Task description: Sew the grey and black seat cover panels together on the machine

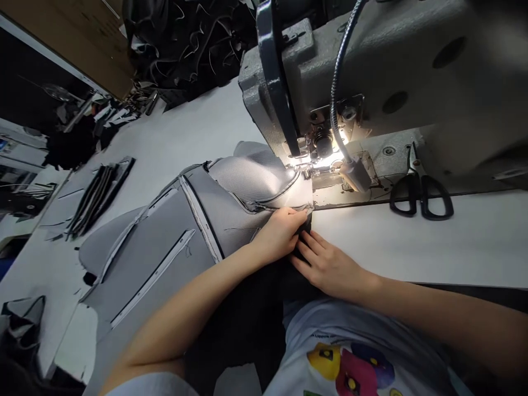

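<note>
My left hand (pixel 280 232) pinches the edge of a large grey sewn fabric cover (pixel 160 258) just in front of the sewing machine (pixel 371 71). Black cloth of the same piece hangs over the table's front edge toward my lap. Close beside it, my right hand (pixel 324 261) has its fingertips closed on the black fabric edge. White strips and dark seams run across the cover. Part of it bulges up left of the lit needle area (pixel 322 157), where the presser foot is partly hidden by glare. Fabric hides some of my fingertips.
Black-handled scissors (pixel 421 187) lie on the machine bed's front edge at right. A small lamp on a flexible neck (pixel 357 173) hangs by the needle. Stacked fabric pieces (pixel 101 192) lie at left. A heap of black fabric (pixel 190 49) stands behind.
</note>
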